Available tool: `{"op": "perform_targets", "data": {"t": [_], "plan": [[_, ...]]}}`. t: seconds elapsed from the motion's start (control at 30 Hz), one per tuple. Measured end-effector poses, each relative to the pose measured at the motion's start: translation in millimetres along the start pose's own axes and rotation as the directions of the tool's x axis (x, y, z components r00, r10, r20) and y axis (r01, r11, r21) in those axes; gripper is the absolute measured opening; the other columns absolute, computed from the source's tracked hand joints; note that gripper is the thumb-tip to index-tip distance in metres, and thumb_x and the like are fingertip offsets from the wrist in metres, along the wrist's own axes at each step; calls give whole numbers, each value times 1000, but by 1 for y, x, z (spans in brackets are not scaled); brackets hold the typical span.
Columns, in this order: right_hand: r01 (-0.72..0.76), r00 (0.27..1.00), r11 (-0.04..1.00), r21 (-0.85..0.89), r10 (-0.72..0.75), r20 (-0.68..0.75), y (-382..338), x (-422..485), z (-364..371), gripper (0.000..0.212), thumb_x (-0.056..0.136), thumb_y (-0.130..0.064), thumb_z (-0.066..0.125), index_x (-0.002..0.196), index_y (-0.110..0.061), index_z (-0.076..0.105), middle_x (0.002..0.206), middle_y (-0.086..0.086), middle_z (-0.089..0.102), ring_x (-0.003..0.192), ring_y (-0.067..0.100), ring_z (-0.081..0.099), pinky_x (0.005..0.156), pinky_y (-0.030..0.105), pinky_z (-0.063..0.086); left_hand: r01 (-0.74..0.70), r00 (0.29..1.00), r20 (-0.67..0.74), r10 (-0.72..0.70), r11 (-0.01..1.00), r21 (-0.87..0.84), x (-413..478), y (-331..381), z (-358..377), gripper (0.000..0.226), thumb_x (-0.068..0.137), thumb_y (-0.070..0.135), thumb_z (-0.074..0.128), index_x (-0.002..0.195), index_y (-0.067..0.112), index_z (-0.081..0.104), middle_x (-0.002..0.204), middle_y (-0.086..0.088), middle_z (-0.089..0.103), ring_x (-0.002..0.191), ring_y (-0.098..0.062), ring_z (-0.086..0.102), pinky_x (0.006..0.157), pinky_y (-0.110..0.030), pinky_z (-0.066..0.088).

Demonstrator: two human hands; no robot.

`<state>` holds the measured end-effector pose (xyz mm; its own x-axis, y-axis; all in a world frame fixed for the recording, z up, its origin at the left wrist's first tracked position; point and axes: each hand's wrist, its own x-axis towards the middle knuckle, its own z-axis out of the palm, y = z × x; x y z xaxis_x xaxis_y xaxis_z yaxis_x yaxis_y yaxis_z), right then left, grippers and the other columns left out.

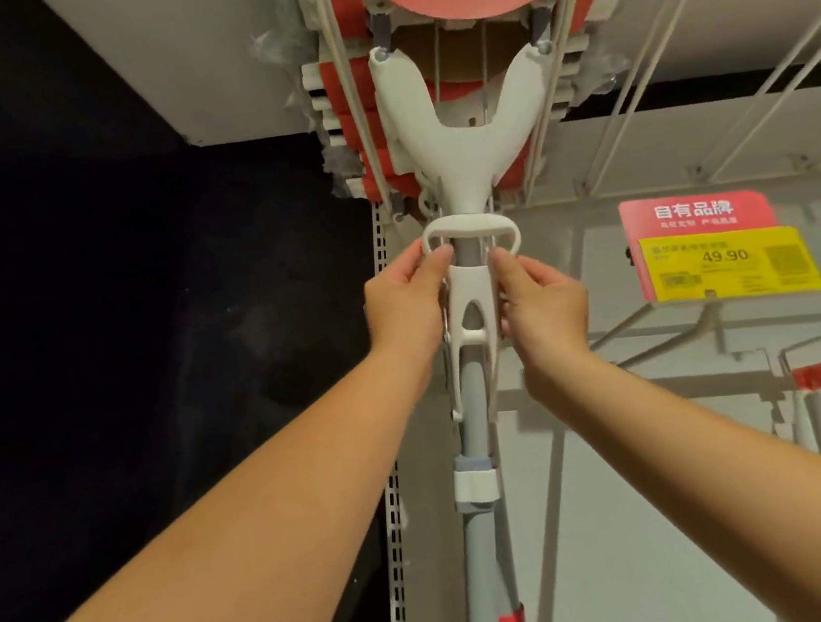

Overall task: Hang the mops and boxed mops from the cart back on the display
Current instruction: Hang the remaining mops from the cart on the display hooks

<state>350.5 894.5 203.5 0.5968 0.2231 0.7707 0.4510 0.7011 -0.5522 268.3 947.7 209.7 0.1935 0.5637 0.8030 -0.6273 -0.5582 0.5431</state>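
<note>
Fingers (436, 261) of the left hand (405, 306) and right hand (544, 302) pinched the mop (469, 298) between them, its head hanging just above on the display rails (349, 85). It looked nearly hung; next, probably letting go gently.

One head cam, looking fwd and tilting up at the mop (477, 406) display, close; dark left side prob. unreadable.

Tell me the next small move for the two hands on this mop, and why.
Probably let go, one hand at a time, checking that it hangs. The mop already has its head up among the display rails, in front of other red-and-white mop heads, and its pole hangs straight down. The left hand and right hand only pinch the white squeeze handle from either side.
</note>
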Motion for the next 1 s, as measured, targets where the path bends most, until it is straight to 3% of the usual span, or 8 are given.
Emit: {"op": "perform_targets", "data": {"t": [0.07,0.2,0.33,0.5,0.6,0.67,0.73,1.0], "plan": [[3,998,1000,10,-3,59,3,-12,-7,8,90,-23,64,92,-20,71,75,-9,70,67,4,65,64,23,51,6,999,-32,-4,999,50,-14,-2,-1,23,94,18,59,115,18,69,99,-3,74,92,-19,71,84,-33,58],[-31,979,999,9,29,200,13,-39,-25,26,90,-7,63,95,-32,62,85,-17,67,74,-6,65,64,12,51,33,999,-36,-27,979,199,-45,-12,-10,32,90,12,64,121,19,66,108,3,72,98,-10,68,90,-32,55],[-114,957,969,-219,166,239,27,-62,-44,34,88,-15,64,121,-21,63,111,-5,68,102,13,64,93,37,53,35,999,0,-38,927,374,-75,-13,-20,46,90,2,61,130,24,58,116,9,66,106,-6,61,88,-22,49],[-2,942,876,-481,163,292,16,-91,-64,31,88,-14,63,119,-15,66,108,4,70,98,21,66,91,43,54,3,981,130,-144,680,734,-106,-6,-32,44,91,12,62,134,20,55,133,2,58,113,-10,57,88,-22,42],[172,907,651,-740,188,376,2,-107,-72,21,87,-21,62,105,-16,71,100,5,70,93,23,65,84,41,55,-129,905,272,-327,399,908,-125,3,-36,39,90,21,64,128,20,60,129,-1,60,112,-17,58,91,-29,46],[307,833,412,-858,318,452,-9,-120,-78,20,88,-25,59,100,-14,72,99,6,70,92,23,63,80,36,54,-211,841,310,-444,260,942,-138,13,-37,38,89,24,64,126,20,60,126,-2,60,108,-19,58,91,-33,50],[379,745,263,-887,481,462,-20,-134,-84,22,87,-26,60,100,-11,71,100,8,69,92,25,63,77,32,52,-253,787,309,-535,178,951,-151,24,-38,36,89,26,64,123,17,61,121,-4,61,107,-21,59,90,-34,50],[380,702,43,-924,637,318,-56,-209,-123,24,89,-29,60,101,-9,68,101,10,66,89,27,59,76,32,49,-372,629,358,-690,136,918,-221,49,-46,36,89,31,63,120,11,64,118,-7,64,106,-25,62,92,-38,52]]}}
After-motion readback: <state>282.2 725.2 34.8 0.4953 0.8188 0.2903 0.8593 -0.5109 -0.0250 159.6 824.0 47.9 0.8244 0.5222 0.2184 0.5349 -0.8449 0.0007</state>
